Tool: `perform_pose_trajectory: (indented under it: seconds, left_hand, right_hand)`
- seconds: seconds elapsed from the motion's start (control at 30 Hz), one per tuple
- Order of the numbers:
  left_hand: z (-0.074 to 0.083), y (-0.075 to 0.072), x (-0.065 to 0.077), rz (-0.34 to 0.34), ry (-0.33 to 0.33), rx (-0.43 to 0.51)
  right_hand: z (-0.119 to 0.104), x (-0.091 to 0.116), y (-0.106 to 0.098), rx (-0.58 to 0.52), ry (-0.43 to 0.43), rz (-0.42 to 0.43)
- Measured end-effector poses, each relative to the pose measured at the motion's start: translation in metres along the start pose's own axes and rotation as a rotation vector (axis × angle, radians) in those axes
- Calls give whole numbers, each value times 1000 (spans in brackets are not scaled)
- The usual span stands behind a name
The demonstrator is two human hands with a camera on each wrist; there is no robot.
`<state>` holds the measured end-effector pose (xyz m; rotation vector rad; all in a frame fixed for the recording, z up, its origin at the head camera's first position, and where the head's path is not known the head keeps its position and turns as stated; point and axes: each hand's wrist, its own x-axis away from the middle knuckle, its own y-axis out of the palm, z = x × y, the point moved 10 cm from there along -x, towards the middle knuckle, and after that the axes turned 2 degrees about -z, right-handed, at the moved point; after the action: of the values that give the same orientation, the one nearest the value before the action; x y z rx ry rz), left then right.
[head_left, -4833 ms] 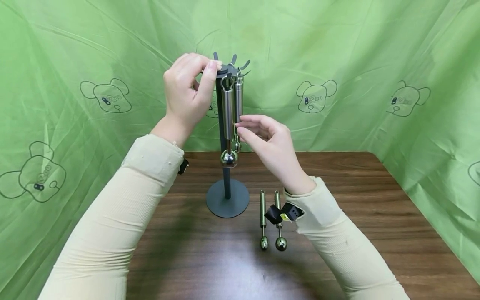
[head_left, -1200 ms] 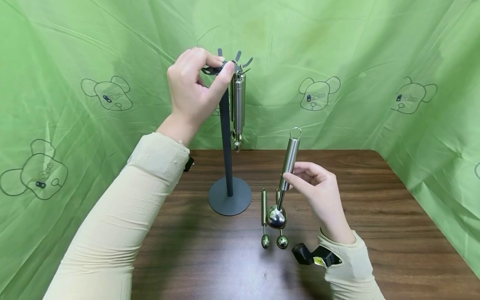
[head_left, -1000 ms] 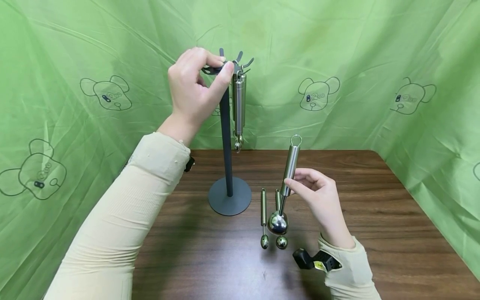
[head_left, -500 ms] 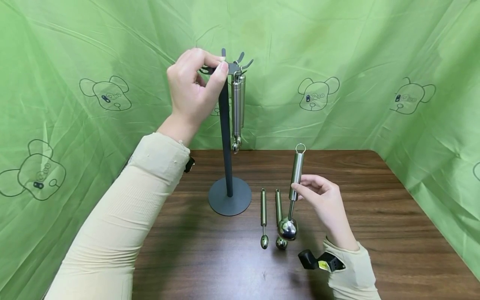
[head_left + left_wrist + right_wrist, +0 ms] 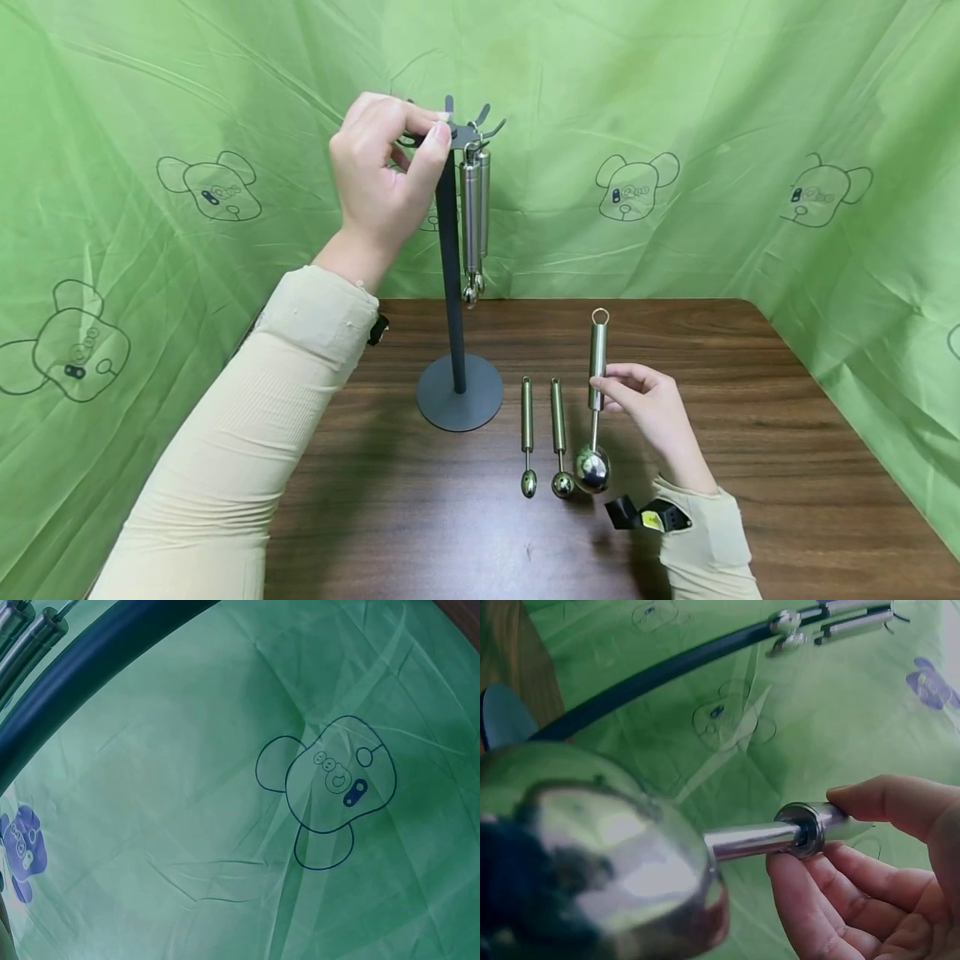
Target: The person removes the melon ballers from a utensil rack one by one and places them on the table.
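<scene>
My right hand [image 5: 648, 408] pinches the steel handle of a large round-bowled melon baller [image 5: 597, 367] between thumb and fingers. It is held nearly upright, ring end up; whether its bowl touches the table I cannot tell. In the right wrist view its shiny bowl [image 5: 600, 862] fills the lower left. To its left lie two smaller melon ballers, one with a round bowl [image 5: 557, 417] and one with a narrow oval bowl [image 5: 527, 417]. My left hand [image 5: 386, 162] grips the hooked top of a dark utensil stand [image 5: 451, 275]. Steel utensils [image 5: 470, 217] hang from its hooks.
The stand's round base [image 5: 460, 412] rests on the wooden table [image 5: 750, 433]. Green cloth [image 5: 675, 92] printed with animal heads surrounds the table at the back and sides. The stand's pole [image 5: 90, 664] crosses the left wrist view's upper left corner.
The large melon baller has come off the stand and moved down to the right beside the two smaller ones. The rack top has turned slightly under my left hand, and the hanging utensils have shifted.
</scene>
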<state>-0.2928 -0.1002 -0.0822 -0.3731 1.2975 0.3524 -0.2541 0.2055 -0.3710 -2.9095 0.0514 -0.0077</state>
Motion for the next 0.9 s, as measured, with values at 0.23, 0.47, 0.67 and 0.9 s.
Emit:
perform_pose_trajectory:
  seconds: [0.23,0.47,0.67,0.9]
  left_hand:
    - [0,0,0,-1,7,0]
    - [-1,0,-1,-3,2,11]
    - [-4,1,0,3,-12,50]
    - [-6,1,-1,8,-15,58]
  right_hand:
    - [22,-3,0,10,68,-78]
    - [47,-8,1,-45,156,-103]
    - [63,-13,4,-46,180,-148]
    - [78,-16,8,0,217,-184]
